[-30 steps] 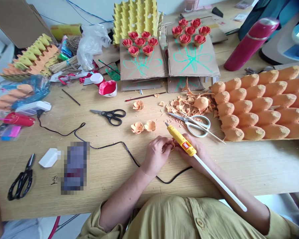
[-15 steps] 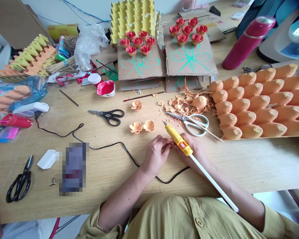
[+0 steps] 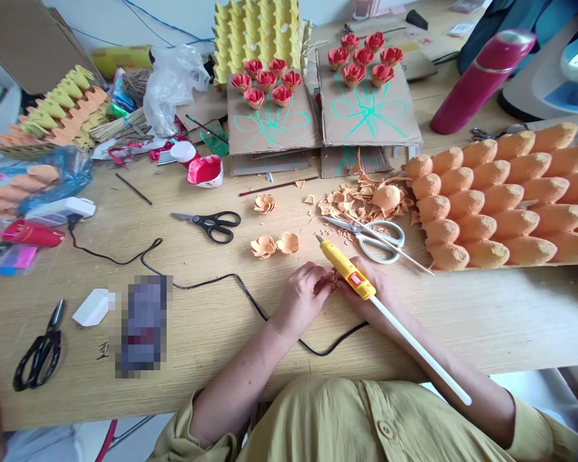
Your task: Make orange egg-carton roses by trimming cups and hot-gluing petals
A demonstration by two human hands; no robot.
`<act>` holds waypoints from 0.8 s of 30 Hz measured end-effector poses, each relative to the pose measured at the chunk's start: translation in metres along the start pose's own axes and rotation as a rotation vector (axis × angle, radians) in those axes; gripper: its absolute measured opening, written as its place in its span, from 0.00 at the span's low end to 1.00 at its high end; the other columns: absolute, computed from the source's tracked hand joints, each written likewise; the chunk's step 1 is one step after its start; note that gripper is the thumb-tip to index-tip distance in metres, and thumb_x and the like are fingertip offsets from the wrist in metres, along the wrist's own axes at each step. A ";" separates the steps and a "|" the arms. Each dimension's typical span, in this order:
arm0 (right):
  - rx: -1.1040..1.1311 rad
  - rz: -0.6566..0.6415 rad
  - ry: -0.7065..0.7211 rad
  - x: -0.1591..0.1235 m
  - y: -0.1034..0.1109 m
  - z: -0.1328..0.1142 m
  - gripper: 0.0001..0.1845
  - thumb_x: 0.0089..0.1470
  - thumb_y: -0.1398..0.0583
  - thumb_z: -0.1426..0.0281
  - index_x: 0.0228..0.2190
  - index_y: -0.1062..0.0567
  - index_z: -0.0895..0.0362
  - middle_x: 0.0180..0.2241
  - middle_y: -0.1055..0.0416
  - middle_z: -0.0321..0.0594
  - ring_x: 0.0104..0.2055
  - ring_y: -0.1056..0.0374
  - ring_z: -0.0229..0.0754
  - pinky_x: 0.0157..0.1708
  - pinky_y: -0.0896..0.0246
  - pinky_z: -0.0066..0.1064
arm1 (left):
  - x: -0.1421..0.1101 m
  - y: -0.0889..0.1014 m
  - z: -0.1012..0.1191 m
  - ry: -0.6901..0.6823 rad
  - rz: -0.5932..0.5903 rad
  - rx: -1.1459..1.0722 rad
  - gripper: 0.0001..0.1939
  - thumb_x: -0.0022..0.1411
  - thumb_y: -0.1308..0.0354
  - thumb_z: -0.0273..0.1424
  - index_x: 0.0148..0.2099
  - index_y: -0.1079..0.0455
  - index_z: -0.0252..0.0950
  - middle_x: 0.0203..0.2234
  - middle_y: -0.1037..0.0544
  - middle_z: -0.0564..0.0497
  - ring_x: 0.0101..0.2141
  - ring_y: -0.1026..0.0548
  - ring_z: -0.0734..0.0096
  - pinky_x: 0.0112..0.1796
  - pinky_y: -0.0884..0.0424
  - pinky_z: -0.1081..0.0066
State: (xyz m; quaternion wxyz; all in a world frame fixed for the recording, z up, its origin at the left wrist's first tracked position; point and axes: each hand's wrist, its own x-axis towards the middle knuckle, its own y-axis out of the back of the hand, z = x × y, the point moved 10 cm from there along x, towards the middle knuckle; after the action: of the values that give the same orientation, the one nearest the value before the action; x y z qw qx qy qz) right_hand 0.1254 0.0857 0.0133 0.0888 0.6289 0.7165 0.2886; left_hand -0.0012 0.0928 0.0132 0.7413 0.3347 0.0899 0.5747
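Note:
My left hand (image 3: 302,299) is closed in a pinch on a small orange paper piece (image 3: 334,277) held between both hands. My right hand (image 3: 372,296) grips a yellow glue gun (image 3: 345,271) with a long white glue stick (image 3: 417,346) out its back, and its fingers also press the orange piece. Two orange paper flowers (image 3: 275,244) lie just beyond my hands, and a third orange flower (image 3: 264,203) lies farther back. White-handled scissors (image 3: 373,237) rest beside a heap of orange scraps (image 3: 361,199).
An orange egg tray (image 3: 505,199) fills the right side. Black scissors (image 3: 212,224) and a black cable (image 3: 197,279) lie left of my hands; more black scissors (image 3: 38,353) sit at far left. Cardboard panels with red flowers (image 3: 318,96), a pink bottle (image 3: 479,80) and a red paint cup (image 3: 206,171) stand behind.
Nothing has clearly changed; both hands stay pinched together on the small orange piece, with the glue gun only shifting slightly.

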 end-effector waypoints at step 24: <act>0.227 -0.070 -0.088 -0.002 0.003 0.007 0.08 0.62 0.41 0.64 0.39 0.24 0.53 0.40 0.22 0.41 0.42 0.25 0.46 0.45 0.29 0.37 | 0.003 0.012 0.008 -0.050 0.111 -0.056 0.13 0.52 0.41 0.15 0.37 0.30 0.36 0.30 0.28 0.53 0.28 0.31 0.74 0.33 0.28 0.72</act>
State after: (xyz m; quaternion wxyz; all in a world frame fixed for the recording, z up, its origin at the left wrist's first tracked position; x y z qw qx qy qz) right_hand 0.1316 0.0863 0.0086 0.0584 0.6217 0.7614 0.1744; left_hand -0.0057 0.0939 0.0269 0.7193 0.3324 0.0364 0.6089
